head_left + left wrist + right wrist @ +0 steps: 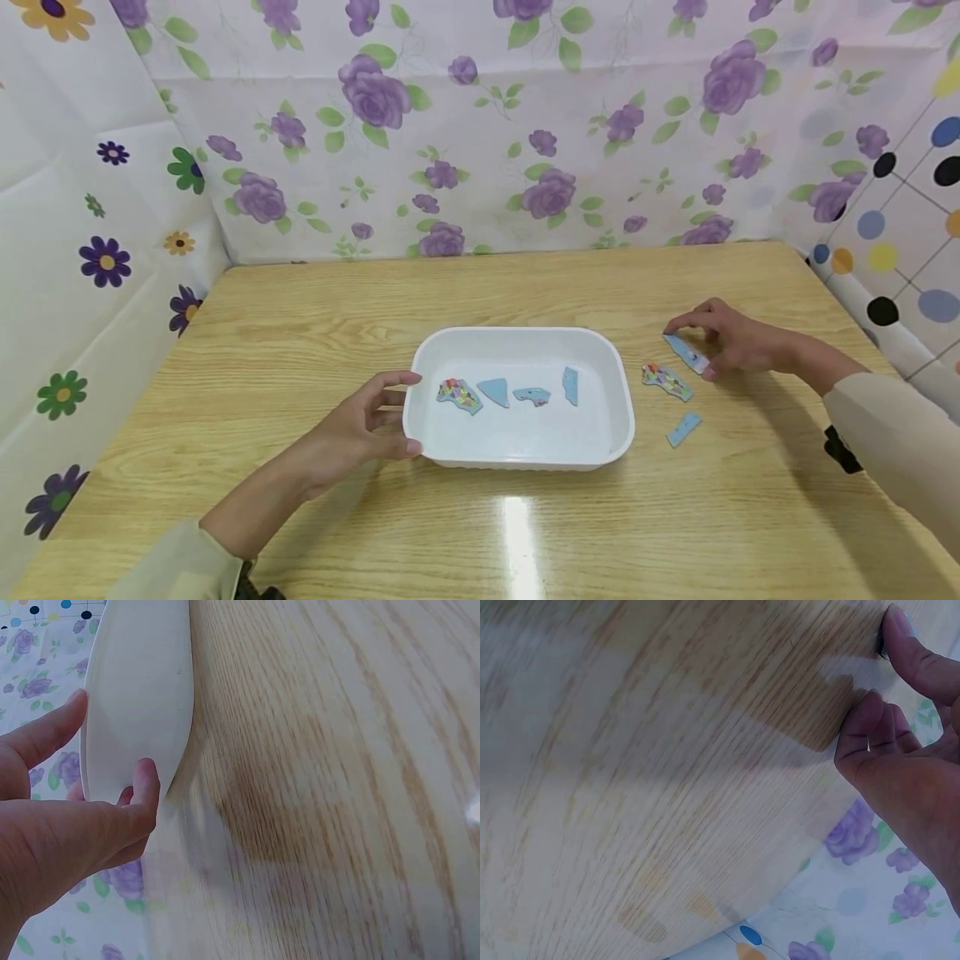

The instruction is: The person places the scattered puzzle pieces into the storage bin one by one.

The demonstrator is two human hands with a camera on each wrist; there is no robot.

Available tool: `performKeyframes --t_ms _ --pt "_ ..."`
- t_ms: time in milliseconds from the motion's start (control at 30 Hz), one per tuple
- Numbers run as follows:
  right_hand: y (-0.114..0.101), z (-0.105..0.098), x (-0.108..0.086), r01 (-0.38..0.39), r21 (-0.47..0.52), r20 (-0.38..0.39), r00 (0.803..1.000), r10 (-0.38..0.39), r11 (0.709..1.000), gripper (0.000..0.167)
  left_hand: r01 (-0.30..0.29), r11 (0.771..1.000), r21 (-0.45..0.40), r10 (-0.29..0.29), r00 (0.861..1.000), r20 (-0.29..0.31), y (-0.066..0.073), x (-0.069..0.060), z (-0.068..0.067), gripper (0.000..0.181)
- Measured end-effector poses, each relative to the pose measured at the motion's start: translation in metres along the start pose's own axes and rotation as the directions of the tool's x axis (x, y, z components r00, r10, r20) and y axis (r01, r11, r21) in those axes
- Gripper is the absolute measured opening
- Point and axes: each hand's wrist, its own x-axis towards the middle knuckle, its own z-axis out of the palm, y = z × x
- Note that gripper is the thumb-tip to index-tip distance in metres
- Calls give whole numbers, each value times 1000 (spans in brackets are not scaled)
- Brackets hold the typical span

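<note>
My left hand (378, 421) holds the left end of a white plastic tray (517, 452), its fingertips spread along the rim and outer wall. Inside the tray lie several flat puzzle pieces: a multicoloured one (460, 395), a blue triangle (494, 391), a curved blue one (532, 396) and a narrow blue one (571, 386). Right of the tray, my right hand (738, 340) pinches a long light-blue puzzle piece (684, 352) by its ends between thumb and fingers, at the tabletop. Beside it lie a multicoloured piece (667, 381) and a small blue strip (684, 429).
The wooden table (315, 317) meets a flowered cloth (480, 167) behind it. Patterned sheets also hang at the left and right sides. A bright light reflection lies on the table in front of the tray.
</note>
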Motion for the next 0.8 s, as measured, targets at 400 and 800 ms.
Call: performKeyframes --t_ms 400,800 --pt "-8 -8 -6 -55 14 19 998 55 998 71 -2 1000 7 2 1000 0 0 1 1 81" --pt "-18 -22 -15 -51 99 46 998 47 994 70 -6 1000 6 6 1000 0 0 0 0 81"
